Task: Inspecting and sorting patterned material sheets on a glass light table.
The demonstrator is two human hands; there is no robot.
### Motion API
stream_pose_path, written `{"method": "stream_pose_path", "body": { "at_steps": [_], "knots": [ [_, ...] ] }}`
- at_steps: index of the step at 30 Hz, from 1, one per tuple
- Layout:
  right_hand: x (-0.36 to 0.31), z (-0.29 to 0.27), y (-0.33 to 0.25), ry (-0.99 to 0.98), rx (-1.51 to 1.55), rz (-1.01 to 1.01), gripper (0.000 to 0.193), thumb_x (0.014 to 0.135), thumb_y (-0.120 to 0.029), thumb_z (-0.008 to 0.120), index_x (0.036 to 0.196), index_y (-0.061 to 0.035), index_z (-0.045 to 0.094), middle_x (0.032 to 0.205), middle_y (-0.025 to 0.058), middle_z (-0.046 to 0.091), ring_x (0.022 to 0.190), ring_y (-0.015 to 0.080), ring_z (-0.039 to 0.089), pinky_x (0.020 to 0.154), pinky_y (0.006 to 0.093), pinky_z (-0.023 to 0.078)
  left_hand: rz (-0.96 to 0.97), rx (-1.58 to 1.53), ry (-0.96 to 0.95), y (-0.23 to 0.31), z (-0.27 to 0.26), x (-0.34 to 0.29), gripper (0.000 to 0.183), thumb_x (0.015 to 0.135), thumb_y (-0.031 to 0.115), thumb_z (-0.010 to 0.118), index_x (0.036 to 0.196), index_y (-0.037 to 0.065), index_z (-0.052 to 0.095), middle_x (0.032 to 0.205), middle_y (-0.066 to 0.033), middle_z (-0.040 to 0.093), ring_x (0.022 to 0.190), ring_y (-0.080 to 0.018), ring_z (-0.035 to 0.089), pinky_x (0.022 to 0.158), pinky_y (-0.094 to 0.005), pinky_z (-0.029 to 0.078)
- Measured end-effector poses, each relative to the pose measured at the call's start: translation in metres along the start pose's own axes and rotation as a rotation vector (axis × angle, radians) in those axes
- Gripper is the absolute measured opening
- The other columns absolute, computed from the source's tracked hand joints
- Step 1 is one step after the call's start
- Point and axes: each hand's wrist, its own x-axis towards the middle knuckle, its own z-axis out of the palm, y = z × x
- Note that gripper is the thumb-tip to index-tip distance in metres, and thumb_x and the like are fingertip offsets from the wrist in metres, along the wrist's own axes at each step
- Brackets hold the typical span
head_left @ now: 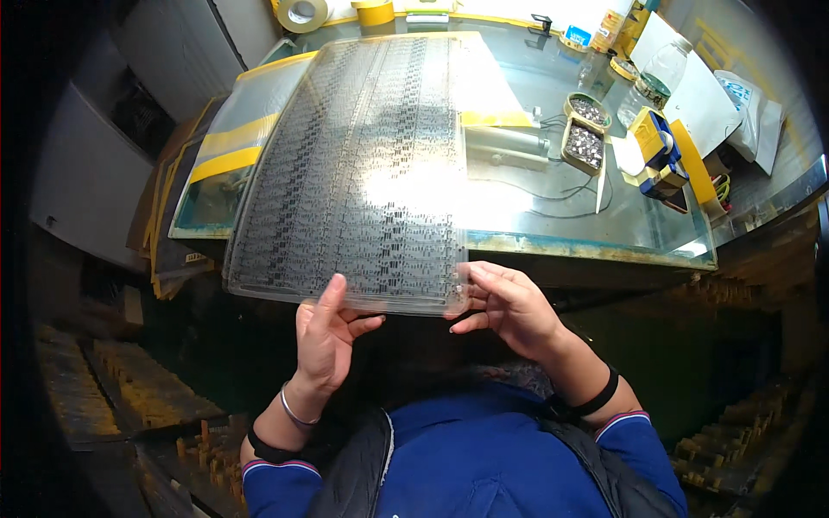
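A large clear film sheet (345, 173) printed with rows of small black marks lies tilted over the glass-topped table, its near edge sticking out past the table's front. Bright glare covers part of its right side. My left hand (326, 332) grips the near edge left of the middle, thumb on top and fingers beneath. At the near right corner my right hand (509, 306) pinches the sheet between thumb and fingers. Whether it is one sheet or a thin stack I cannot tell.
On the glass table (509, 220) stand two tubs of dark and pale bits (585, 145), a blue tape dispenser (665, 168) and a clear jar (661, 78). Tape rolls (302, 13) sit at the far edge. Yellow-taped sheets (233, 142) lie at the left. Racks (129, 380) fill the lower left.
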Motion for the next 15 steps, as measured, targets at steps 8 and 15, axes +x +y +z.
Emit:
{"method": "stream_pose_path", "body": {
  "at_steps": [8,15],
  "knots": [
    [0.0,-0.003,-0.003,0.01,-0.024,-0.006,0.029,0.092,-0.025,0.052,0.109,-0.0013,0.053,0.094,0.009,0.06,0.083,0.0195,0.064,0.071,0.0307,0.056,0.262,-0.126,0.361,0.029,-0.036,0.011,0.029,0.089,0.035,0.05,0.101,0.01,0.055,0.091,-0.0031,0.063,0.082,-0.0149,0.062,0.059,-0.026,0.052],
    [-0.001,0.006,-0.003,0.09,-0.145,-0.02,0.033,0.089,-0.021,0.056,0.112,0.0015,0.05,0.095,0.0098,0.059,0.083,0.0188,0.062,0.07,0.0328,0.057,0.401,0.275,0.416,0.038,-0.069,0.0,0.013,0.079,0.013,0.066,0.086,0.006,0.057,0.072,-0.0028,0.061,0.051,-0.0118,0.058,0.047,-0.0218,0.049]
  ]
}}
